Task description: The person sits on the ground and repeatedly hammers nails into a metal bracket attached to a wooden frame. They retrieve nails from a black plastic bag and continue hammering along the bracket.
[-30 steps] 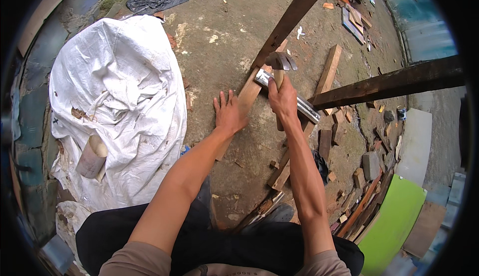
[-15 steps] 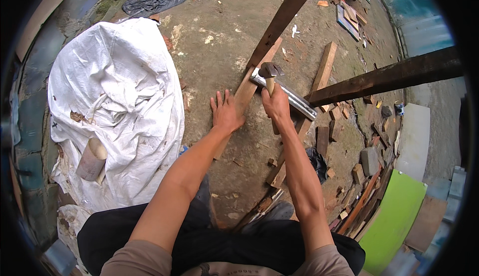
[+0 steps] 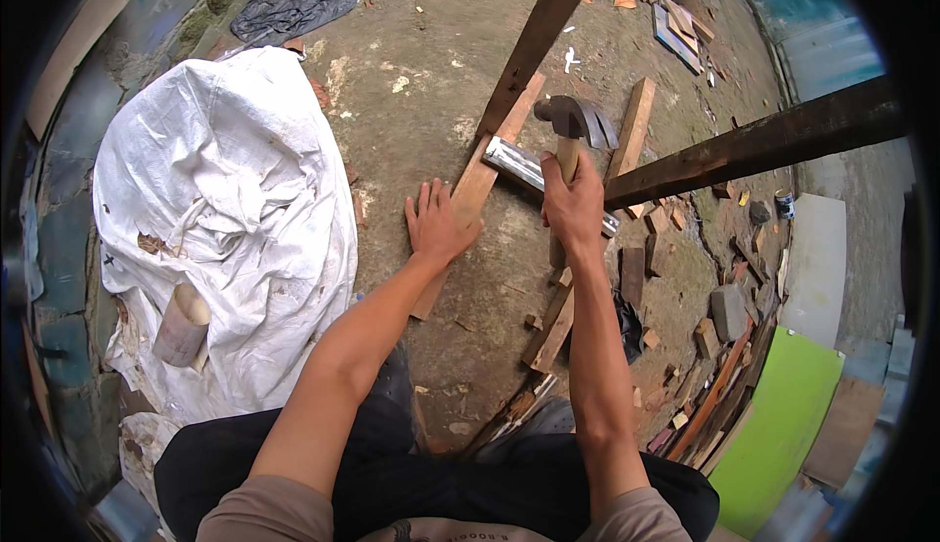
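A claw hammer (image 3: 580, 122) with a dark head and pale wooden handle is raised in my right hand (image 3: 574, 201), its fingers wrapped round the handle. Under it runs a metal bar (image 3: 511, 161), silvery and channel-like, partly hidden by that hand. The bar's left end lies on a wooden strip (image 3: 481, 178), against the foot of a dark upright post (image 3: 529, 47). My left hand (image 3: 441, 229) rests across the lower part of this strip, fingers stretched out and spread. On the right, the bar's other end meets a second dark post (image 3: 744, 145).
A crumpled white sheet (image 3: 235, 189) covers the ground at left, with a cut tube (image 3: 182, 327) on it. Another timber (image 3: 634, 126) lies beyond the bar. Wood offcuts (image 3: 658, 253), a grey block (image 3: 728, 313) and a green panel (image 3: 778, 405) are at right.
My right hand has lifted the hammer up and to the right, away from the bar's left end. My left hand stays on the wooden strip.
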The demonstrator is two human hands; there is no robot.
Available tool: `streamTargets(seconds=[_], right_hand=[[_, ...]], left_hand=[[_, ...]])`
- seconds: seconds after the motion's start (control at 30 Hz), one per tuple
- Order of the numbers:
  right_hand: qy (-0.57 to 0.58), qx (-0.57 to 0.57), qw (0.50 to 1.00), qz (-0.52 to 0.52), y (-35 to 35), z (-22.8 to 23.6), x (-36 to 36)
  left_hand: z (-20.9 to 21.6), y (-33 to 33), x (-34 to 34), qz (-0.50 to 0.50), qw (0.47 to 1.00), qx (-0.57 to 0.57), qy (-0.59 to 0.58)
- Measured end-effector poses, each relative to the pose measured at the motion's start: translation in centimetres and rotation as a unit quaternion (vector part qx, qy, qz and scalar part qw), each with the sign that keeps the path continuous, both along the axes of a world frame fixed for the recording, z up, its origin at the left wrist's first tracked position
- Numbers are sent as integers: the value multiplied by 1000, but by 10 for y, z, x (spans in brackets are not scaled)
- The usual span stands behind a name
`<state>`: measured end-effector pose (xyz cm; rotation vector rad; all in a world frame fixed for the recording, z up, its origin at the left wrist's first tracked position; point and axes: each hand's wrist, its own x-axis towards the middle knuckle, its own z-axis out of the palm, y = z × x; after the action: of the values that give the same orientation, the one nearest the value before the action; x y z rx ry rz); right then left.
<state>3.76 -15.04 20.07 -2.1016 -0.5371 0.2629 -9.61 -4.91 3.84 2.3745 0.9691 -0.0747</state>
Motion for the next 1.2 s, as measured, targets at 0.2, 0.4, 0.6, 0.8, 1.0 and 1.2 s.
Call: streamTargets(seconds=[0.2, 0.4, 0.6, 0.8, 1.0, 1.2], right_hand=[[216, -73, 971, -77, -41, -59, -29], [253, -105, 958, -80, -69, -90, -53], [264, -149, 951, -53, -75, -100, -62], [214, -198, 956, -40, -76, -120, -70], [238, -194, 951, -33, -71, -125, -68], [253, -178, 950, -40, -75, -127, -71]], left_hand=[[-4, 23, 37, -8, 975, -21, -221], [2, 49, 90, -58, 945, -79, -312], [-7, 50, 94, -35, 954, -110, -278], [-11, 25, 91, 2, 955, -76, -287], [-23, 28, 91, 6, 945, -81, -316], [-19, 27, 90, -5, 946, -58, -319]])
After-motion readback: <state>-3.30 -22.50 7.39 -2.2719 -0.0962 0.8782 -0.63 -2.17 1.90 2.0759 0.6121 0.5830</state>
